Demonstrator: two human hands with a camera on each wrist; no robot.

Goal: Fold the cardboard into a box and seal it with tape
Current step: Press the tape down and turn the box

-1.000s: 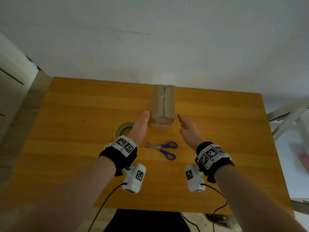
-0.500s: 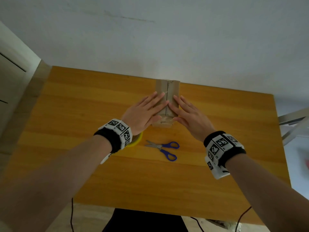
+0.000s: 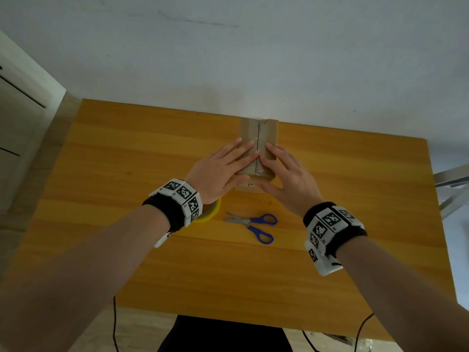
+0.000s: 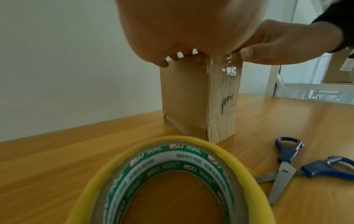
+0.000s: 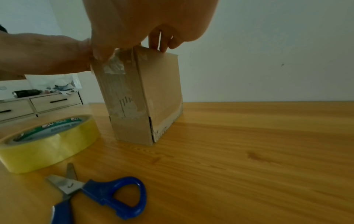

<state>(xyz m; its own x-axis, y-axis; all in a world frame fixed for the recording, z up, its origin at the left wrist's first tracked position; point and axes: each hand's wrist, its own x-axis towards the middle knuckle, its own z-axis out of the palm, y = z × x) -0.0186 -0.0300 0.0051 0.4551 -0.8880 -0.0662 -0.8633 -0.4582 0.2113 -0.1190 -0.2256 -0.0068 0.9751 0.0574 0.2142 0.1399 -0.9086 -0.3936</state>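
Note:
A small cardboard box (image 3: pixel 269 130) stands upright on the wooden table (image 3: pixel 127 174), its top flaps closed along a centre seam. My left hand (image 3: pixel 220 168) lies flat on the left half of the top, fingers straight. My right hand (image 3: pixel 286 174) lies flat on the right half in the same way. Both thumbs reach down to the box's near top edge. In the wrist views a strip of clear tape (image 4: pixel 228 68) (image 5: pixel 114 65) runs down the near face of the box (image 4: pixel 191 98) (image 5: pixel 161 94). Most of the top seam is hidden under my fingers.
A yellow tape roll (image 3: pixel 212 214) (image 4: pixel 191 154) (image 5: pixel 47 144) lies flat left of the box, partly under my left wrist. Blue-handled scissors (image 3: pixel 253 224) (image 4: pixel 287 171) (image 5: pixel 107 195) lie in front of the box. A white wall runs along the table's far edge.
A second ago my hands stood apart on either side of the box. They then came down flat onto its top and have stayed there.

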